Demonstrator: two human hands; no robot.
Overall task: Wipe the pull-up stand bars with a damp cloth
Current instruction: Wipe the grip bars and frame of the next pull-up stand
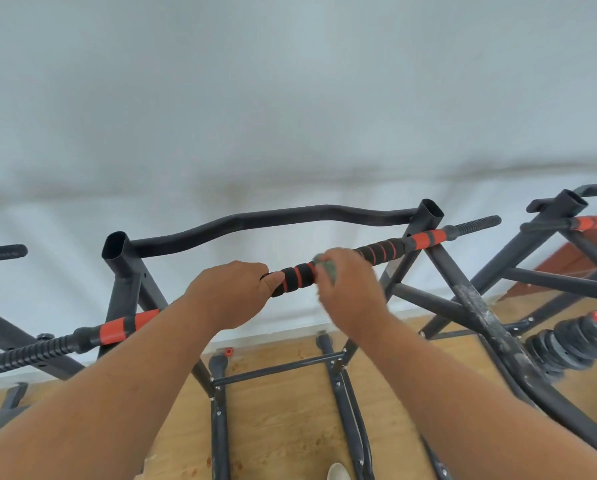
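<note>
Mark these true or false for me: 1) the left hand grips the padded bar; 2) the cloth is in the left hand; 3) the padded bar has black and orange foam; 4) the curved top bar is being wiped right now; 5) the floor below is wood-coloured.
1) True: the left hand is wrapped round the padded bar.
2) False: the green cloth is in the right hand, held against the bar.
3) True: black foam with orange bands.
4) False: the curved top bar sits behind, and neither hand touches it.
5) True: the floor looks like light wood.
</note>
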